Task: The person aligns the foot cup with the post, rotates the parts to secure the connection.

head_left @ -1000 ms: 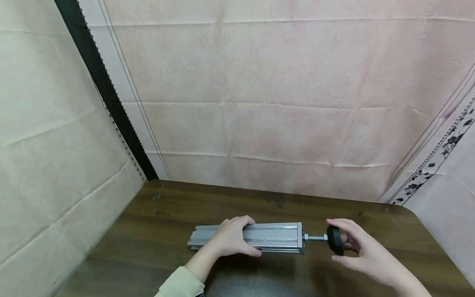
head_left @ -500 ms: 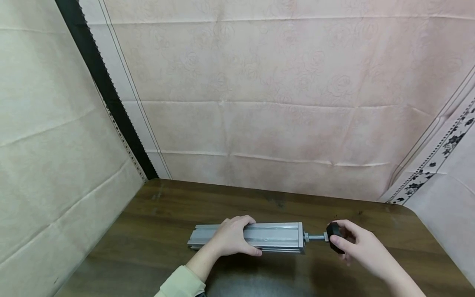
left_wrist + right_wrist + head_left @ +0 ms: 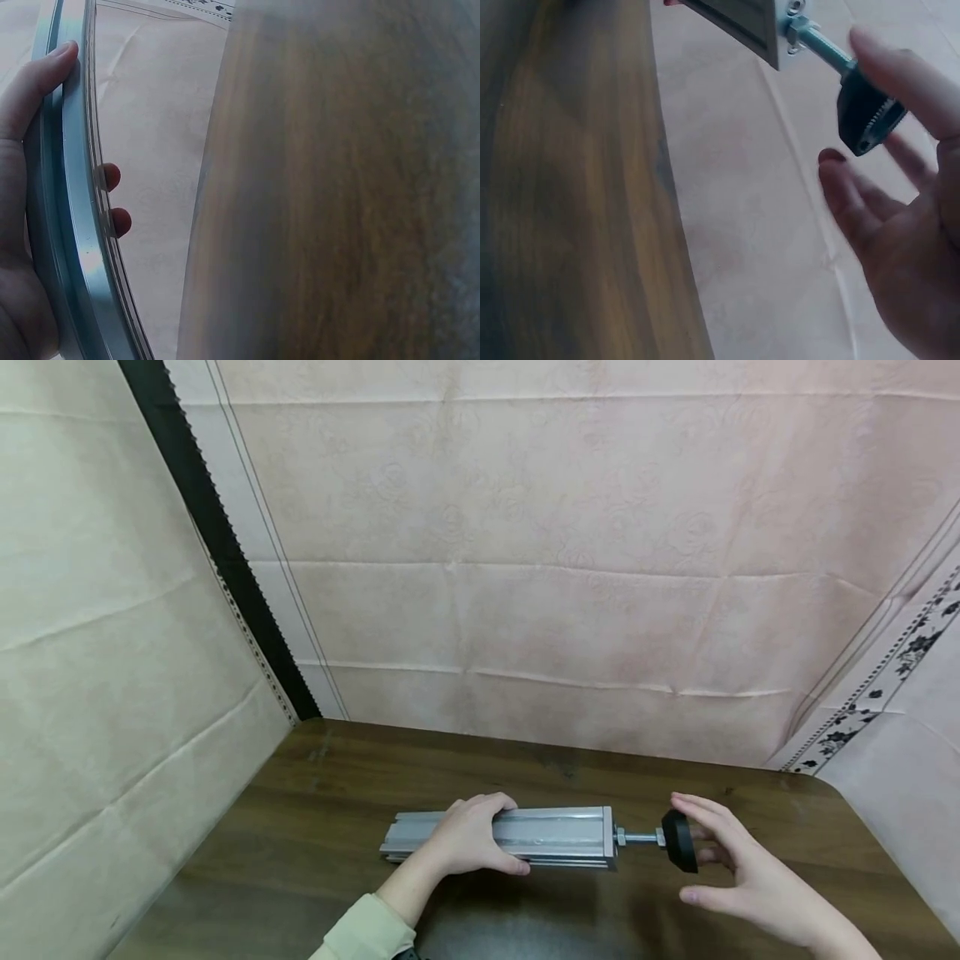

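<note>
My left hand (image 3: 471, 839) grips a silver aluminium profile (image 3: 555, 835) near its middle, thumb along the near side and fingers over the far side. In the left wrist view, fingertips (image 3: 120, 223) show past the profile's edge. From an end plate on the profile's right end, a threaded rod (image 3: 639, 838) with nuts sticks out, carrying a black levelling foot (image 3: 678, 841). Around that foot my right hand (image 3: 757, 868) stands with fingers and thumb spread. The right wrist view shows the foot's ribbed underside (image 3: 881, 124) between the thumb and fingers; whether a finger touches it, I cannot tell.
A brown wooden table (image 3: 360, 768) lies beneath the work. Pale patterned cloth (image 3: 570, 543) hangs behind it and at both sides. A black strip (image 3: 225, 552) runs down the left corner, and a floral border (image 3: 847, 727) is at the right.
My right hand pinched the black foot half a second ago; now its thumb and fingers have spread away from it. The left hand and the profile have stayed in place.
</note>
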`<state>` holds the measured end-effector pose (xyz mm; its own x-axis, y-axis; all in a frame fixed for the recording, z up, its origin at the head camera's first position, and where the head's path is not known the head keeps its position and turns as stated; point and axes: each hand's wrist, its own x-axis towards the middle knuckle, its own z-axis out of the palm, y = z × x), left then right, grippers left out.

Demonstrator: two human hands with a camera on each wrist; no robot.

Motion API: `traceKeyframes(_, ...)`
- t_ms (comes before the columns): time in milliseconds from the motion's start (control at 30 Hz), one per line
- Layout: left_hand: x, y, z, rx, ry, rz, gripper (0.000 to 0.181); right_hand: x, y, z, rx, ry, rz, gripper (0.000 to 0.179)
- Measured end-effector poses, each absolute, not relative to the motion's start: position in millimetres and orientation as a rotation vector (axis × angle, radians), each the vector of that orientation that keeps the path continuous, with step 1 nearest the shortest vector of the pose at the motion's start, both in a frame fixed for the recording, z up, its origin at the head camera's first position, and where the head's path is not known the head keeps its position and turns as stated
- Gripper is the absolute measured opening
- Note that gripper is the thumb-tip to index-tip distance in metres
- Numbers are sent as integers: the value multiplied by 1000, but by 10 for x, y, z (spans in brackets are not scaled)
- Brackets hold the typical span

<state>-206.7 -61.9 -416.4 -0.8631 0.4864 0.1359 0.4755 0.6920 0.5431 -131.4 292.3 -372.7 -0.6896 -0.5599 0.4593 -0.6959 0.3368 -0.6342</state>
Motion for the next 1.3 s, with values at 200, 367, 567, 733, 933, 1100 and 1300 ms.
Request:
traceKeyframes(200,-2054,-623,-4157,811,2861,919,71,-1322,2855,-3717,1135,-2408,1282,77)
traceKeyframes(367,-2047,-632,-4157,811,2859,921,71,-1278,2810,-3674,866,-2543,1274,69)
traceKeyframes(567,-2043,-629,-4175,822,2864,897,72,-1262,2758,-3635,573,-2707,1274,45)
traceKeyframes(733,-2052,-621,-4178,827,2860,884,73,-1281,2764,-3622,505,-2784,1344,30)
traceKeyframes(933,-2046,-614,-4173,824,2878,887,73,-1292,2805,-3603,609,-2751,1346,37)
traceKeyframes(1100,-2046,-618,-4159,827,2884,919,73,-1290,2880,-3630,932,-2546,1346,82)
traceKeyframes(1300,-2072,-630,-4146,806,2854,964,71,-1298,2921,-3634,1182,-2399,1387,88)
